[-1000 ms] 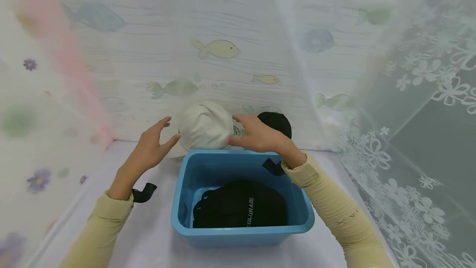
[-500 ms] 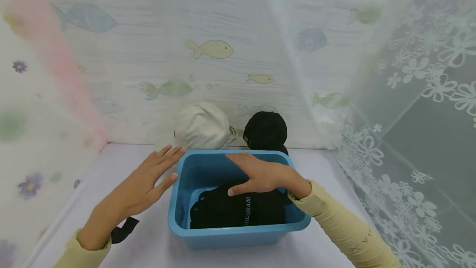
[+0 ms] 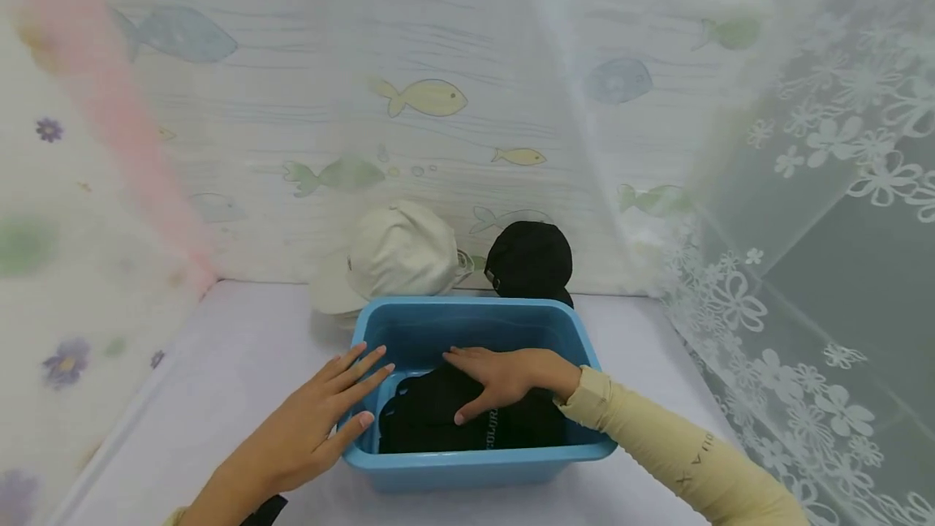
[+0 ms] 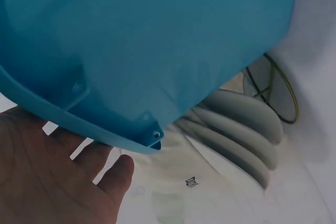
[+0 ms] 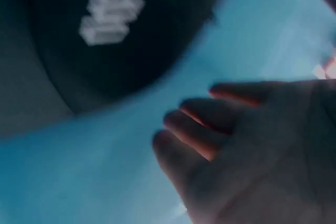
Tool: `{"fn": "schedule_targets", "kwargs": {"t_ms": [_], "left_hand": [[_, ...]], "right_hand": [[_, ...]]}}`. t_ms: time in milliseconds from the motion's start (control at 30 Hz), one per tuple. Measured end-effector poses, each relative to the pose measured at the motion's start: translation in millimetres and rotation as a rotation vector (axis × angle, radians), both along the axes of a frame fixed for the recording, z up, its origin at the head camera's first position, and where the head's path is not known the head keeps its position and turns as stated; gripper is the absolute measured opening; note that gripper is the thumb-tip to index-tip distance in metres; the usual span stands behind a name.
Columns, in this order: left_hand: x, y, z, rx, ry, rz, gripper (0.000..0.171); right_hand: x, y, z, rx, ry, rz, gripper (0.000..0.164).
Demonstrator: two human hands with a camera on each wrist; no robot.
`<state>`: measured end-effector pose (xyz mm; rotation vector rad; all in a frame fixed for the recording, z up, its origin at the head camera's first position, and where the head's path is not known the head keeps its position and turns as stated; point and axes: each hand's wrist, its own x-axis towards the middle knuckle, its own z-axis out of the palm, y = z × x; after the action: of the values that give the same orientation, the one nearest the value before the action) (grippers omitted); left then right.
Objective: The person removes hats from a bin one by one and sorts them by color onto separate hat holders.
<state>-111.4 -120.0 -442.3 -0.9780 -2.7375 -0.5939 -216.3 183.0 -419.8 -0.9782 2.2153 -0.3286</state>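
Observation:
A blue plastic bin [image 3: 467,477] stands in front of me with a black cap [image 3: 427,420] lettered in white inside it. My left hand [image 3: 299,437] is at the bin's left rim, fingers straight and spread. In the left wrist view those fingers [image 4: 118,174] lie just below the rim. My right hand [image 3: 511,376] reaches into the bin over the black cap, thumb apart from the fingers. The right wrist view shows that hand [image 5: 247,166] with extended fingers beside the cap's dark, blurred surface [image 5: 131,66], holding nothing.
Behind the bin, a cream cap [image 3: 402,250] sits left of another black cap [image 3: 529,258]. Several stacked pale brims [image 4: 236,129] show in the left wrist view. A white cloth [image 3: 270,323] covers the table, and printed curtains [image 3: 438,39] hang close behind and at both sides.
Both hands have come back from the cream cap toward me. The left has moved down to the bin's left rim, and the right has lowered into the bin above the black cap.

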Motion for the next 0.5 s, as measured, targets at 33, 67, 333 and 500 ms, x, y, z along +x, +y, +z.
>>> {"fn": "schedule_targets", "kwargs": {"t_ms": [33,67,333,500], "left_hand": [[0.2,1,-0.8,-0.009,0.012,-0.002,0.056],[0.4,3,-1.3,-0.023,0.027,-0.006,0.056],[1.7,7,-4.4,-0.097,0.106,-0.006,0.058],[1.7,7,-7.1,-0.092,0.127,-0.004,0.058]], "right_hand": [[0.0,0,-3.1,0.003,-0.003,-0.002,0.092],[0.2,-1,-5.4,0.005,-0.002,-0.002,0.092],[-9.2,-5,-27.9,0.039,0.028,0.055,0.092],[-15.0,-9,-46.1,0.088,0.066,0.068,0.089]]}}
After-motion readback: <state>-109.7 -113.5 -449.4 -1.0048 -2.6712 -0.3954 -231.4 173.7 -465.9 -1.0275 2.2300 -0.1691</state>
